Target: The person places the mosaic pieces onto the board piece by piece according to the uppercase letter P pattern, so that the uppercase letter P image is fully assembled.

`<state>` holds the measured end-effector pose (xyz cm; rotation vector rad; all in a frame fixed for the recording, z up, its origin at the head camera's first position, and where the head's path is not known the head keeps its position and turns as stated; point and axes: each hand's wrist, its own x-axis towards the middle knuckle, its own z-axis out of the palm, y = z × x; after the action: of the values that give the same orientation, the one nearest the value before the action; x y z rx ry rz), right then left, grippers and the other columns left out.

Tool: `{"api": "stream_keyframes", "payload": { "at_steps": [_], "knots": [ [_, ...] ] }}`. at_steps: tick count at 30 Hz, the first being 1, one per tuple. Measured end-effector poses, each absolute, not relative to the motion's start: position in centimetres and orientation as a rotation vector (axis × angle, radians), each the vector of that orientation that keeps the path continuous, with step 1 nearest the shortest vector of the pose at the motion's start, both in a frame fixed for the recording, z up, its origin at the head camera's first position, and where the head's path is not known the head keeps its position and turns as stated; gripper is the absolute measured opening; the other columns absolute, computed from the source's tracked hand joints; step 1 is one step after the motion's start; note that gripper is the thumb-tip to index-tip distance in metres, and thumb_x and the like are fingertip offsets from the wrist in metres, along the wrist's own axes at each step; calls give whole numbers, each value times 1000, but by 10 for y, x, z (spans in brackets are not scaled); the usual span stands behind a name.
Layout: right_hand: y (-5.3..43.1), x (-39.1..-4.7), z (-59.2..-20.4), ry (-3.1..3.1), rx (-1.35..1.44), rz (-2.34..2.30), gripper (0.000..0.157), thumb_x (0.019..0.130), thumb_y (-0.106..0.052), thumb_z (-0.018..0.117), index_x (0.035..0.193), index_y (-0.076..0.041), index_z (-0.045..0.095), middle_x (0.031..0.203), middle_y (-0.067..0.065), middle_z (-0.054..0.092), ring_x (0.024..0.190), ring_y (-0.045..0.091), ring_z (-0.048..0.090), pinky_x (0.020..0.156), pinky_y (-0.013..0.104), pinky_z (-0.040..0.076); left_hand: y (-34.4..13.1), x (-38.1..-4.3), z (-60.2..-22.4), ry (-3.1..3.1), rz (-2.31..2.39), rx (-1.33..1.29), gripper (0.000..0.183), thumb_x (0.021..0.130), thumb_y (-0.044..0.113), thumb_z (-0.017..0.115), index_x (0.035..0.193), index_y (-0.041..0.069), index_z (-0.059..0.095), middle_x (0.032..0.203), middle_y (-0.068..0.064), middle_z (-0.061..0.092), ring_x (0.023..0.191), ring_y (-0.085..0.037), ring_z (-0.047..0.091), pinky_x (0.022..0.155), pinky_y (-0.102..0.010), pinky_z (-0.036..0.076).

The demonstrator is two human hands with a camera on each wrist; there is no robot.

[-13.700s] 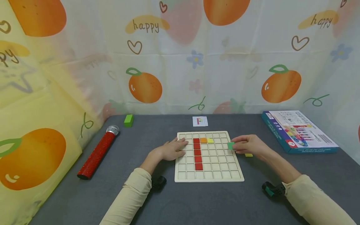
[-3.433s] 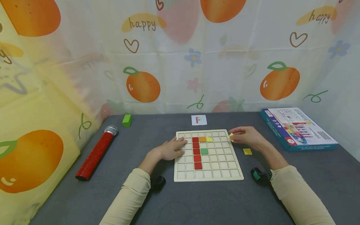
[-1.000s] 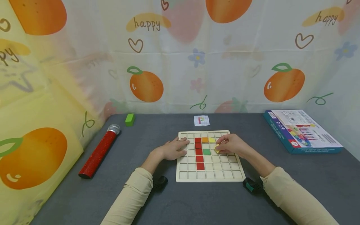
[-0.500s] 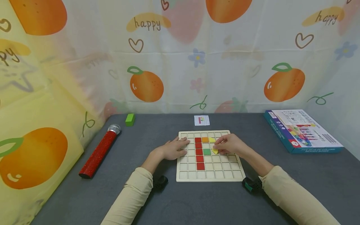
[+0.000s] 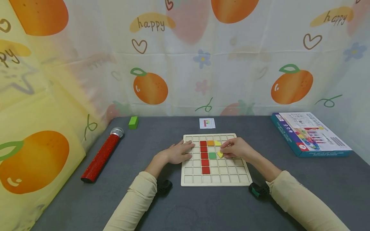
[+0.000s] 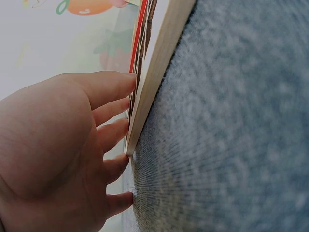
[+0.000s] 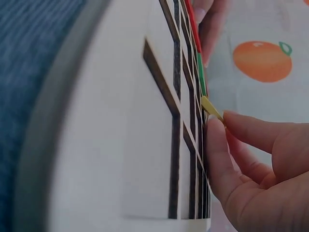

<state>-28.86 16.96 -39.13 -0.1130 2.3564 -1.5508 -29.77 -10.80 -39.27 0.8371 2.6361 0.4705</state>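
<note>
A pale grid board (image 5: pixel 216 179) lies on the table, with a column of red tiles (image 5: pixel 203 155) in its cells. An orange tile (image 5: pixel 210 143) and a yellow tile sit in the upper row, and a green tile (image 5: pixel 212 155) lies beside the red column. My right hand (image 5: pixel 235 149) pinches a second yellow tile (image 7: pixel 212 109) between thumb and fingers, tilted, its lower edge close by the cell right of the green tile. With fingers spread and straight, my left hand (image 5: pixel 176 153) rests on the board's left edge; its fingertips touch the rim in the left wrist view.
A small card (image 5: pixel 207 123) with a printed coloured grid lies behind the board. To the left are a red microphone (image 5: pixel 101 157) and a green block (image 5: pixel 133 122). A flat game box (image 5: pixel 310 134) lies at the back right. A printed cloth hangs behind.
The green tile, earlier in my right hand, now lies in the board. My right hand has carried the yellow tile left over the board, lately shifting slightly left; the left hand stays put.
</note>
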Motion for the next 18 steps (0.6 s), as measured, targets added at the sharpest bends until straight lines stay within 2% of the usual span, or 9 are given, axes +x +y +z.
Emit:
{"api": "stream_keyframes", "payload": {
  "at_steps": [5,13,18],
  "knots": [
    [169,-288,-390,2346,-75,-1581,22,90,-4,65,107,10,61,88,13,66,69,16,65,67,29,55,-108,-298,-392,2635,470,836,54,102,27,45,151,12,28,157,-9,18,143,-33,6,109,-58,11],
    [173,-284,-389,2310,-121,-1580,29,93,-5,62,116,12,59,97,17,65,78,18,65,75,34,54,-109,-297,-391,2638,487,840,54,102,26,46,151,10,29,157,-10,19,143,-35,7,109,-59,10],
    [173,-283,-390,2312,-124,-1571,29,94,-10,62,114,12,61,94,15,65,78,19,63,75,33,54,-108,-297,-392,2636,479,835,54,102,27,46,151,11,29,157,-10,18,143,-34,7,109,-58,10]
  ]
}}
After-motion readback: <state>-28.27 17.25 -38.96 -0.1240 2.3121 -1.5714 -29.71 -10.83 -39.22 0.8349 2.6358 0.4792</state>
